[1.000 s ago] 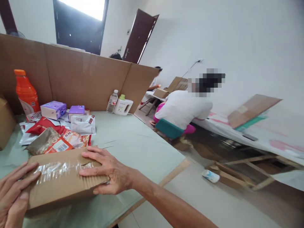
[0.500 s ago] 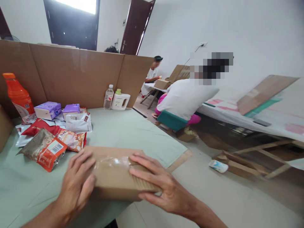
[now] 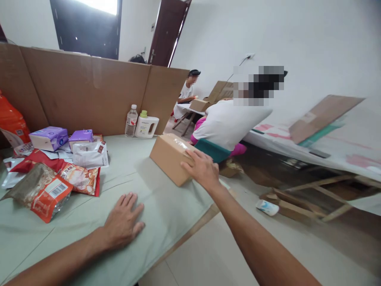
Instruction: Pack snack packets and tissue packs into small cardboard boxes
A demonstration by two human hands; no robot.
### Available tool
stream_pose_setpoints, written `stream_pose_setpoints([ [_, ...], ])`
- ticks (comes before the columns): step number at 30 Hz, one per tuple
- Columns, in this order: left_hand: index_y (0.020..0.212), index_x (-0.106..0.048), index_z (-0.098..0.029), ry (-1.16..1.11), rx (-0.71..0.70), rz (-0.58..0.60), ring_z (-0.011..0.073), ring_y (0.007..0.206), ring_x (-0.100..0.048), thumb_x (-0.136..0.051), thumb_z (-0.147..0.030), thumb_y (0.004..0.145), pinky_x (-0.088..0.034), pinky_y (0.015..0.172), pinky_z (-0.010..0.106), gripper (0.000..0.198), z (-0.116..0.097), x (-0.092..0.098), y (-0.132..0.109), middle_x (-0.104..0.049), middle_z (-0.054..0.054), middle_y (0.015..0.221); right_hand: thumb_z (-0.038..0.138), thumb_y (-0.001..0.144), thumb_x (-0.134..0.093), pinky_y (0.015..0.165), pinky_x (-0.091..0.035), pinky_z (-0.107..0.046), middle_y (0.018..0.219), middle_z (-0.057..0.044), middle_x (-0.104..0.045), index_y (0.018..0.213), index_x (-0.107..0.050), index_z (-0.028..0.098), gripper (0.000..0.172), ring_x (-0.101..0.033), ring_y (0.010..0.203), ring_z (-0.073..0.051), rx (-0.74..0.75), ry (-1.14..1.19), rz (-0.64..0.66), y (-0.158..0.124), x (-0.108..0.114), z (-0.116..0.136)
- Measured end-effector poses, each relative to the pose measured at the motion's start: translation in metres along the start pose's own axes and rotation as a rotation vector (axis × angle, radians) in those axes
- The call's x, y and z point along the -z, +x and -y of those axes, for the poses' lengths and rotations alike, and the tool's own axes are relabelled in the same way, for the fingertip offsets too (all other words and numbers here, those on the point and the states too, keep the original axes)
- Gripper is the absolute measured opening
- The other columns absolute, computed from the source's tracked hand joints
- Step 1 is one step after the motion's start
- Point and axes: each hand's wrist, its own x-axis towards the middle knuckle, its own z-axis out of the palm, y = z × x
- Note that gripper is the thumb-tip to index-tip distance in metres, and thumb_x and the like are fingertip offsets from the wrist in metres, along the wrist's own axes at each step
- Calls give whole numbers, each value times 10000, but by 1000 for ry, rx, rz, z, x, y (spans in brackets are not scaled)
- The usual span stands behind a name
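Note:
A taped cardboard box (image 3: 168, 161) sits near the table's right side, turned at an angle. My right hand (image 3: 202, 167) grips its near right end, fingers over the top and thumb against the front side. Flat on the green tablecloth (image 3: 125, 167), my left hand (image 3: 123, 220) lies open and holds nothing. To the left of that hand are a brown-and-orange pouch (image 3: 49, 190), a red-and-white food packet (image 3: 80, 176) and a white sachet (image 3: 91, 154). Two purple tissue packs (image 3: 49, 138) rest behind them.
A cardboard screen (image 3: 98, 93) borders the table's back. Before it stand a clear bottle (image 3: 131, 121), a white jug (image 3: 146, 125) and, far left, an orange bottle (image 3: 13, 123). A seated person (image 3: 229, 123) is just beyond the right edge; an open carton (image 3: 291, 204) lies on the floor.
The box has gone from the near table edge to the back right, turning, with my right hand on it. My left hand has let go and now rests on the cloth.

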Motion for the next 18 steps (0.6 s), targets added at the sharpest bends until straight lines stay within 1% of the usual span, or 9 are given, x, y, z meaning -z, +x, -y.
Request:
stream_pose_setpoints([
  [1,1458,-594,-162,13,-13,36,422,1522,-410,-661,-376,967,-338,1240,644,539,0,-2,-12,-462,239,1614,390,965,-559,956,-509,-557,1433,-167,-607,1440,-599,261,495,-528,1298,-398,-27,-16,31,18,-6,0],
  [3,1483,-575,-178,34,-24,84,411,1530,-401,-650,-393,978,-319,1249,653,554,1,-3,-28,-466,223,1615,401,972,-561,973,-482,-561,1455,-162,-588,1462,-561,270,508,-495,1327,-390,-73,-47,89,51,-20,2],
  [6,1518,-539,-194,58,-15,115,394,1551,-370,-602,-441,1013,-303,1259,644,566,0,-4,-32,-425,208,1642,429,970,-571,1003,-446,-557,1486,-165,-562,1481,-513,256,542,-485,1347,-376,-119,-78,135,90,-41,8],
  [8,1537,-517,-206,85,-16,125,375,1563,-352,-547,-487,1040,-283,1275,623,572,-1,-5,-31,-399,196,1658,430,963,-576,1014,-434,-553,1495,-171,-554,1481,-495,236,559,-495,1339,-372,-136,-85,144,109,-53,9],
  [10,1550,-502,-213,102,-19,141,366,1568,-344,-512,-519,1052,-280,1281,610,585,-2,-6,-29,-387,191,1664,424,963,-571,1022,-429,-554,1501,-174,-547,1469,-498,221,550,-499,1338,-373,-148,-91,155,122,-62,9],
  [13,1557,-494,-212,81,-11,177,373,1569,-335,-473,-547,1058,-300,1273,621,601,-5,-4,-29,-378,203,1664,446,973,-562,1026,-431,-550,1509,-189,-531,1467,-503,197,555,-490,1345,-381,-148,-95,180,134,-70,6],
  [16,1567,-480,-216,64,4,223,380,1577,-300,-461,-545,1060,-304,1268,642,604,-7,0,-28,-353,203,1675,468,987,-553,1033,-430,-540,1509,-210,-521,1480,-490,169,581,-481,1351,-382,-127,-90,200,141,-72,5],
  [18,1573,-470,-217,79,13,256,383,1578,-284,-511,-492,1046,-300,1268,650,596,-7,3,-27,-337,201,1680,455,969,-591,1046,-428,-533,1496,-213,-533,1470,-497,158,590,-483,1353,-378,-105,-82,207,143,-70,8],
])
